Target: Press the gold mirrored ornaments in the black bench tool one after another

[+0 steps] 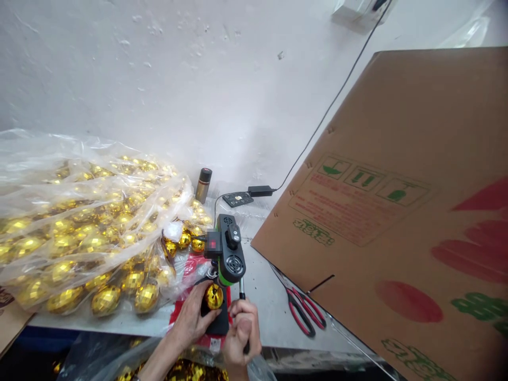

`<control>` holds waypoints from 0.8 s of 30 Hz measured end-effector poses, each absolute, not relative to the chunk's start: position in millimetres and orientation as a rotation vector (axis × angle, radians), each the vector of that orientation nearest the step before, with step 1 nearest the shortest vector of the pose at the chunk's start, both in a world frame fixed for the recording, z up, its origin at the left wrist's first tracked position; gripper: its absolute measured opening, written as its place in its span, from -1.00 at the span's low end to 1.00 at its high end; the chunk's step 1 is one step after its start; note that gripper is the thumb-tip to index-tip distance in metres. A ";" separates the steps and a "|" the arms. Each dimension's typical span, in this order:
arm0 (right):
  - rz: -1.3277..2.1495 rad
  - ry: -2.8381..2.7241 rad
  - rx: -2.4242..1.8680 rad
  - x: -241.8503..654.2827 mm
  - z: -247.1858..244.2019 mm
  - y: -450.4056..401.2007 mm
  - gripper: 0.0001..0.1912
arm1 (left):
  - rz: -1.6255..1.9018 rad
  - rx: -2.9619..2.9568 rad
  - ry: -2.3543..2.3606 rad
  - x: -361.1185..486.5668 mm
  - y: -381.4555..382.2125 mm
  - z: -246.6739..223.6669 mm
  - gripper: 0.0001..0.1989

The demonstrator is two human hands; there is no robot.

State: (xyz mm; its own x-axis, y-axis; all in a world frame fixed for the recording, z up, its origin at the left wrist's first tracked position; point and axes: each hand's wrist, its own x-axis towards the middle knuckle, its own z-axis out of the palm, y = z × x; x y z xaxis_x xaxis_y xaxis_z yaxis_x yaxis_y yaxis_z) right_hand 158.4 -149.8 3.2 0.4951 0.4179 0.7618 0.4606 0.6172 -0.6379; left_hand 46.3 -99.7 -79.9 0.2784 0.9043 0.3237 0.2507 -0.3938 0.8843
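A shiny gold mirrored ball (215,297) sits between the thumb and fingers of my left hand (191,316). The ball is at the base of a small black bench machine (232,248) with round vents on top. My right hand (243,329) is wrapped around the machine's lever handle (242,288), a metal rod with a dark grip. Most of that grip is hidden by my fingers. Beneath the ball, a black base plate (217,325) rests on red sheeting.
Clear plastic bags of gold balls (106,299) fill the left side. A spray can (203,185) and a power adapter (260,191) stand and lie near the wall. Red-handled scissors (304,309) lie right, beside a large cardboard box (397,211). More balls (190,369) show below the table edge.
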 end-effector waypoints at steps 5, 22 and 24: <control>-0.114 -1.231 -0.942 165.8 2.4 -150.8 -0.61 | 1.122 1.802 1.053 47.0 -98.4 -74.1 -0.43; 0.022 -1.169 -0.985 163.9 77.4 -156.5 -0.63 | 1.235 2.028 1.408 3.6 -74.0 -30.0 -0.52; 0.005 -1.190 -0.976 164.6 75.6 -157.7 -0.63 | 1.009 2.096 1.541 16.2 -29.2 -1.8 -0.62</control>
